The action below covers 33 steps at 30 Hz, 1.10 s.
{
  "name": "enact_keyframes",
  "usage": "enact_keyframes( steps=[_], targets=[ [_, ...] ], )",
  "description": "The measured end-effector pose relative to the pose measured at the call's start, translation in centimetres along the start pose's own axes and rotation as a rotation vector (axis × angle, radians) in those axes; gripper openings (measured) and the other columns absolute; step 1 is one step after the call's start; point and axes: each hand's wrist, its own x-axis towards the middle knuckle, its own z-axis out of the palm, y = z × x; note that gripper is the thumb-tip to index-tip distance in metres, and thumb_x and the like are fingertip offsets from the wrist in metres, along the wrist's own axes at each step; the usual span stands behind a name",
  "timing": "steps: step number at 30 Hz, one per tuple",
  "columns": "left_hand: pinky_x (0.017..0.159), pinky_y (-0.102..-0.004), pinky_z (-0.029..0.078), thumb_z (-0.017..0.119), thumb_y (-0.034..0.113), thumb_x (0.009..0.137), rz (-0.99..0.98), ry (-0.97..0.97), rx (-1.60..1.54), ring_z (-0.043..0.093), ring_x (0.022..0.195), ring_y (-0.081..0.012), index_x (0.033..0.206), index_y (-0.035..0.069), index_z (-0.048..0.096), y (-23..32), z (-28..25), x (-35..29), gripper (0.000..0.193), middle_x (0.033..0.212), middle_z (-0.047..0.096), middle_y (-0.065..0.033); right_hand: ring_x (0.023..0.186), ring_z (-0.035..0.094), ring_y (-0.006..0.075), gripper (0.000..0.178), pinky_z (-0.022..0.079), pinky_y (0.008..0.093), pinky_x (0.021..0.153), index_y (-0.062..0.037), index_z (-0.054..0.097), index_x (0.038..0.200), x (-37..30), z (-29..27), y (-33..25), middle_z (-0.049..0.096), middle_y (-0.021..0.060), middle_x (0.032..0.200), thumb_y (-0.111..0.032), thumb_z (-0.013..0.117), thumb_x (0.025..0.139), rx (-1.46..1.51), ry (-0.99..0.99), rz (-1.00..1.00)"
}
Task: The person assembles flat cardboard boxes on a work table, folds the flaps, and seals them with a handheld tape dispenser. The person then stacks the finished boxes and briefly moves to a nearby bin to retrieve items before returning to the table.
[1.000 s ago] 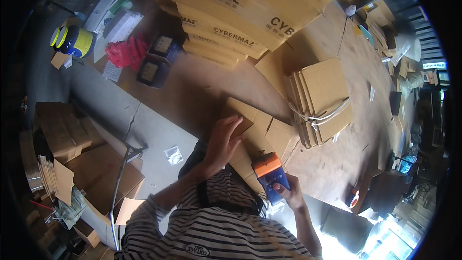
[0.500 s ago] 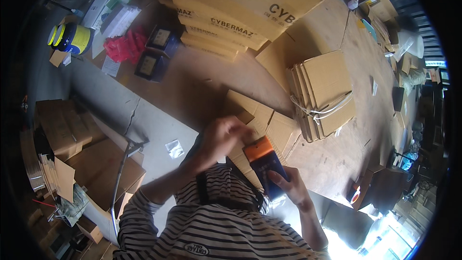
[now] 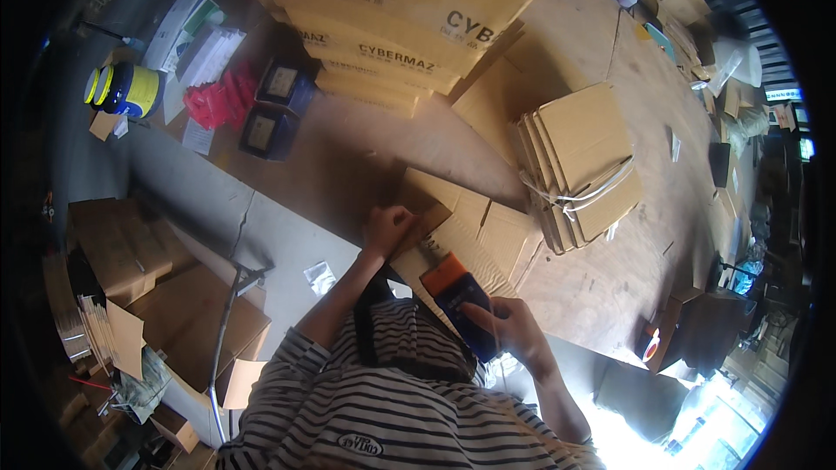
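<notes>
My right hand (image 3: pixel 515 329) is wrapped round a slim dark blue box (image 3: pixel 466 309) with an orange end. It is tilted, the orange end pointing up and left over a cardboard carton (image 3: pixel 496 248). The carton lies aslant at the table's near edge, its left flap (image 3: pixel 428 219) raised. Beside that flap is my left hand (image 3: pixel 388 228), its fingers curled closed; what they hold, if anything, is hidden.
Tall stacked cardboard (image 3: pixel 392 17) stands at the far side. A string-tied bundle of flat cartons (image 3: pixel 588 165) lies to the right. At the far left are dark blue boxes (image 3: pixel 277 104), pink plastic (image 3: pixel 222 97) and a yellow-and-blue jar (image 3: pixel 135 91). Boxes (image 3: pixel 192 313) sit lower left.
My left hand has moved away from the orange end, left to the carton's flap. The blue box and my right hand have shifted slightly left.
</notes>
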Motion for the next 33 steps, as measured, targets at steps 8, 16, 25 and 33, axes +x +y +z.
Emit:
enact_keyframes(
  steps=[8,16,25,33],
  targets=[
    [0.110,-0.0473,0.040,0.059,0.037,0.101,0.441,0.123,0.110,0.053,0.130,-0.0388,0.147,0.004,0.047,9.1,-0.5,-1.4,0.057,0.139,0.057,-0.0191,0.064,0.062,0.0095,0.050,0.049,0.0258,0.059,0.0096,0.073,0.095,-0.5,0.4,-1.0,0.070,0.0065,0.074,-0.041,0.072,0.094,0.020,0.038,-0.011],
    [0.113,-0.0689,0.026,0.063,0.042,0.098,0.626,0.373,0.658,0.040,0.145,-0.0327,0.151,0.015,0.045,13.4,0.4,-4.1,0.062,0.144,0.054,-0.0163,0.060,0.061,0.0115,0.059,0.048,0.0303,0.057,0.0074,0.073,0.089,-2.3,-1.3,3.1,0.068,0.0080,0.068,-0.051,0.068,0.094,-0.128,0.032,-0.011],
    [0.120,-0.0601,0.019,0.054,0.040,0.103,0.627,0.329,0.759,0.032,0.149,-0.0374,0.158,0.011,0.033,13.3,1.0,-4.2,0.066,0.156,0.040,-0.0206,0.064,0.073,0.0289,0.084,0.058,0.0381,0.065,0.0006,0.078,0.079,-1.8,-3.8,23.7,0.071,0.0153,0.065,-0.082,0.063,0.075,-0.371,0.353,0.274],
    [0.123,-0.0592,0.020,0.076,0.053,0.075,1.155,-0.156,0.859,0.028,0.152,-0.0313,0.158,0.015,0.035,15.0,0.2,-5.7,0.100,0.163,0.032,-0.0152,0.081,0.073,0.0381,0.079,0.057,0.0467,0.075,-0.0006,0.078,0.089,5.5,5.8,17.1,0.072,0.0228,0.077,-0.077,0.060,0.080,-0.475,0.768,0.384]
  ],
)
